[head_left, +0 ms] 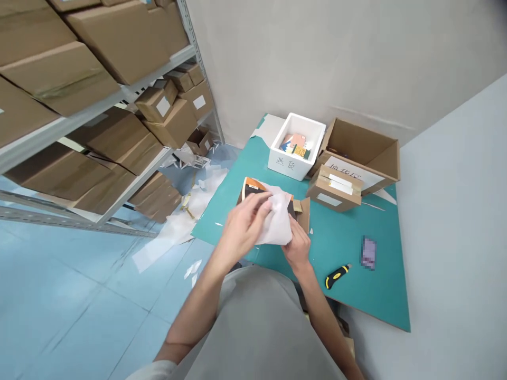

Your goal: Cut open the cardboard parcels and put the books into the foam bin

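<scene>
A white, thin, wrapper-like sheet (277, 224) is held up over the green table (222, 211). My left hand (247, 219) pinches its upper left part between thumb and fingers. The sheet's lower right corner is gripped by my right hand (298, 244). Behind the sheet sits a black and orange printed package (253, 186), mostly covered by the sheet and my left hand. An open cardboard flap (304, 214) stands just beyond my right hand. Whether anything lies inside the white sheet is hidden.
A white bin (289, 164) holding small packets, an open cardboard box (390, 161) and a smaller closed box (335, 190) stand at the back. A yellow-black cutter (336, 276) and a blurred purple item (368, 253) lie right. Shelves with boxes (114, 39) stand left.
</scene>
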`<state>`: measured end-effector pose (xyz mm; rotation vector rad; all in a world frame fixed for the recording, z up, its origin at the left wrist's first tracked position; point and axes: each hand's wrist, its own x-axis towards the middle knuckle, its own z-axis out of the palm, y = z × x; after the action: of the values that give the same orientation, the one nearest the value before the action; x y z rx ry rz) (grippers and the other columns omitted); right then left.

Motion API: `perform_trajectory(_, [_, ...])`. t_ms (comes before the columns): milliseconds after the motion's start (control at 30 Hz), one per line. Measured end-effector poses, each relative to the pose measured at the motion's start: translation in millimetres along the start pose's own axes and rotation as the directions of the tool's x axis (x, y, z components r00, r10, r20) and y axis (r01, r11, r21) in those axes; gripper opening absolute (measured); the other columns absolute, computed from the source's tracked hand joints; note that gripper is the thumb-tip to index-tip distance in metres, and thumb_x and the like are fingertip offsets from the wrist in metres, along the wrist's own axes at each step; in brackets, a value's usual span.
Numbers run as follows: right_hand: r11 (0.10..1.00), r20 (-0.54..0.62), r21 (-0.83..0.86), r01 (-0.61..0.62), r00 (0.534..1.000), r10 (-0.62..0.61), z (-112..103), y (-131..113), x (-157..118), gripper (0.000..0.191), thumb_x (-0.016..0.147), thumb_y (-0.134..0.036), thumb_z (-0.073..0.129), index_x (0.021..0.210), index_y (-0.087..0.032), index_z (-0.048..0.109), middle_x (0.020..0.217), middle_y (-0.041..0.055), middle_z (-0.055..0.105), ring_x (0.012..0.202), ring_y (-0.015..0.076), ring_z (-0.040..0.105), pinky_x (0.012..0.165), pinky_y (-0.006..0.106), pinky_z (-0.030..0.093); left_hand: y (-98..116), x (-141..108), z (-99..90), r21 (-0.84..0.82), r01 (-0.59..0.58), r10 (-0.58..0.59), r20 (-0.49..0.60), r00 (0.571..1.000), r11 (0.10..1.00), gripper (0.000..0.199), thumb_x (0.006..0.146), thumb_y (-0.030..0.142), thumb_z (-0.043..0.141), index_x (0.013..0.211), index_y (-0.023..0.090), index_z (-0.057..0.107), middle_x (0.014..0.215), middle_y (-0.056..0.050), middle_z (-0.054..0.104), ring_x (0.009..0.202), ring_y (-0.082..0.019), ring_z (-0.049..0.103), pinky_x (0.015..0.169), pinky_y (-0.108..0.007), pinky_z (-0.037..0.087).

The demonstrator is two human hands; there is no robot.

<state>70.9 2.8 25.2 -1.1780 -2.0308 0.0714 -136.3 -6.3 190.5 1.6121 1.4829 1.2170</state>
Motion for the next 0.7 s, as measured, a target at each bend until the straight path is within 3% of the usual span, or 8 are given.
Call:
perform_trajectory(100, [0.993, 0.010, 0.032, -0.117, 0.993, 0.117, 0.1, -19.6, 8.6, 0.047, 0.099, -0.029, 0.054, 0.141, -0.015, 0.071, 0.115, 0.0178, 0.082, 0.108, 0.0335, 0.079, 0.088, 0.043, 0.066, -20.9, -0.2, -51.2, 0.008, -0.081, 0.081, -0.137, 0.987, 0.997, 0.039, 0.111, 0.043, 0.052, 0.142, 0.027, 0.068, 0.136, -0.009, 0.073, 0.127, -0.026, 0.067, 0.112, -0.041, 0.051])
perform_trajectory(267, [0.984, 0.095, 0.049, -0.173, 0.981, 0.168, -4.1, -58.0, 25.7, 0.030, 0.094, -0.030, 0.056, 0.102, -0.017, 0.082, 0.081, 0.0139, 0.080, 0.080, 0.0311, 0.079, 0.070, 0.036, 0.060, -63.6, -2.3, -110.9, 0.029, -0.200, 0.199, 0.030, 0.980, 0.979, 0.051, 0.105, 0.039, 0.062, 0.156, 0.034, 0.058, 0.171, -0.006, 0.046, 0.161, -0.032, 0.038, 0.132, -0.056, 0.033])
perform_trajectory(367, [0.987, 0.151, 0.084, -0.134, 0.981, 0.120, -7.0, -83.5, 39.0, 0.029, 0.093, -0.030, 0.056, 0.080, -0.018, 0.079, 0.071, 0.0120, 0.077, 0.066, 0.0267, 0.074, 0.064, 0.032, 0.055, -74.9, -10.2, -136.8, 0.000, -0.217, 0.217, 0.072, 0.974, 0.976, 0.049, 0.108, 0.039, 0.058, 0.156, 0.034, 0.058, 0.169, -0.005, 0.049, 0.164, -0.031, 0.031, 0.133, -0.059, 0.030])
perform_trajectory(467, [0.976, 0.245, 0.163, -0.141, 0.965, 0.099, -2.7, -109.9, 52.6, 0.030, 0.095, -0.032, 0.059, 0.074, -0.018, 0.077, 0.069, 0.0101, 0.076, 0.061, 0.0233, 0.069, 0.065, 0.031, 0.053, -86.3, -17.4, -166.8, -0.015, -0.216, 0.217, 0.086, 0.972, 0.976, 0.039, 0.108, 0.039, 0.059, 0.146, 0.033, 0.068, 0.150, -0.006, 0.068, 0.153, -0.030, 0.050, 0.132, -0.058, 0.030])
perform_trajectory(567, [0.952, 0.346, 0.225, -0.207, 0.931, 0.120, 11.6, -134.2, 63.2, 0.031, 0.096, -0.036, 0.062, 0.077, -0.017, 0.078, 0.070, 0.0078, 0.076, 0.061, 0.0221, 0.067, 0.065, 0.030, 0.052, -103.4, -23.1, -201.8, -0.013, -0.196, 0.196, 0.103, 0.975, 0.981, 0.030, 0.106, 0.041, 0.064, 0.131, 0.031, 0.076, 0.131, -0.006, 0.077, 0.126, -0.028, 0.068, 0.126, -0.054, 0.038])
perform_trajectory(633, [0.936, 0.403, 0.241, -0.256, 0.904, 0.144, 24.7, -147.9, 68.2, 0.032, 0.095, -0.039, 0.064, 0.075, -0.016, 0.076, 0.066, 0.0053, 0.073, 0.062, 0.0221, 0.066, 0.062, 0.029, 0.050, -116.5, -27.9, -224.4, -0.044, -0.157, 0.162, 0.152, 0.975, 0.987, 0.026, 0.104, 0.043, 0.066, 0.121, 0.029, 0.080, 0.120, -0.007, 0.080, 0.111, -0.026, 0.071, 0.110, -0.046, 0.050])
perform_trajectory(700, [0.917, 0.454, 0.257, -0.305, 0.876, 0.163, 37.9, -159.1, 72.1, 0.033, 0.093, -0.041, 0.067, 0.075, -0.015, 0.075, 0.066, 0.0035, 0.071, 0.065, 0.0230, 0.067, 0.063, 0.028, 0.049, -130.5, -34.3, -243.7, -0.083, -0.082, 0.097, 0.201, 0.975, 0.993, 0.023, 0.102, 0.043, 0.069, 0.110, 0.026, 0.083, 0.107, -0.007, 0.080, 0.096, -0.023, 0.071, 0.089, -0.037, 0.054])
